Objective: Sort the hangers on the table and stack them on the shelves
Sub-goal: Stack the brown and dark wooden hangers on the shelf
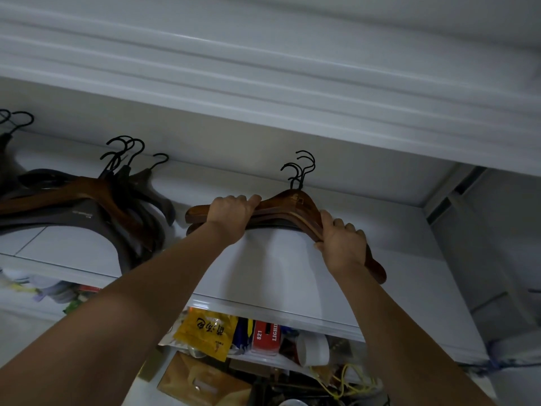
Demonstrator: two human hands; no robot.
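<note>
A stack of brown wooden hangers (288, 206) with black hooks lies on the white upper shelf (263, 276). My left hand (232, 215) grips the stack's left arm, fingers curled over its top. My right hand (342, 241) grips the right arm near its lower end. To the left on the same shelf lies a bigger pile of dark and brown hangers (96, 206), hooks pointing to the back wall. More hooks (17, 120) show at the far left edge.
Above the shelf runs a thick white board (263, 92), leaving a low gap. Below the shelf edge a cluttered compartment holds a yellow packet (206, 332), a red box (265, 336), a white cup (314, 350) and yellow cord (345, 382). A white side wall (456, 244) closes the right.
</note>
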